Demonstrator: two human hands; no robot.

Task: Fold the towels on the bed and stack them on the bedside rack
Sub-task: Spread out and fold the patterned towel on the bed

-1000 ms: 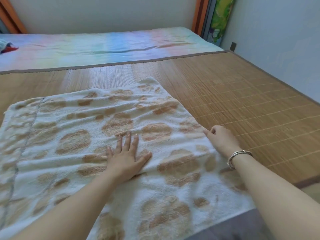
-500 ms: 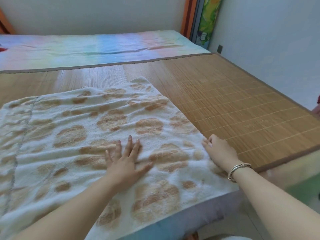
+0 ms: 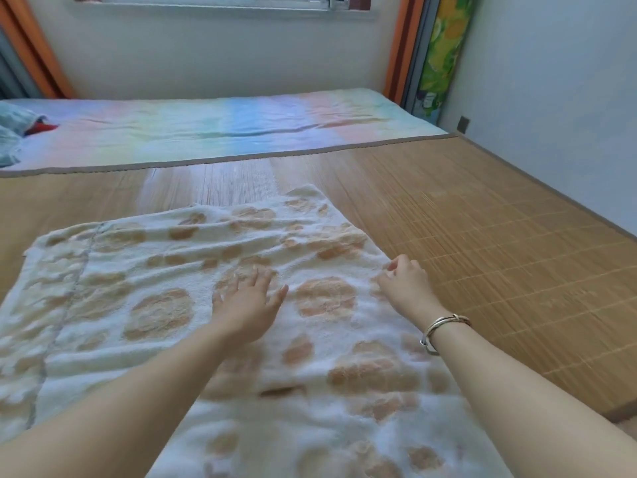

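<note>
One towel [image 3: 179, 305], white with tan blotches, lies spread on the bamboo mat [image 3: 482, 253] with its long axis running left to right, so its right edge sits under the nearer right hand [image 3: 405, 288], fingers curled at that hem, while the left hand [image 3: 250, 305] presses flat mid-towel.

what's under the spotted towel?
The spotted towel lies on a bamboo mat, bare beside and beyond it. The left hand lies flat on top; the right hand is at its right edge. Anything under the towel itself is hidden.
</note>
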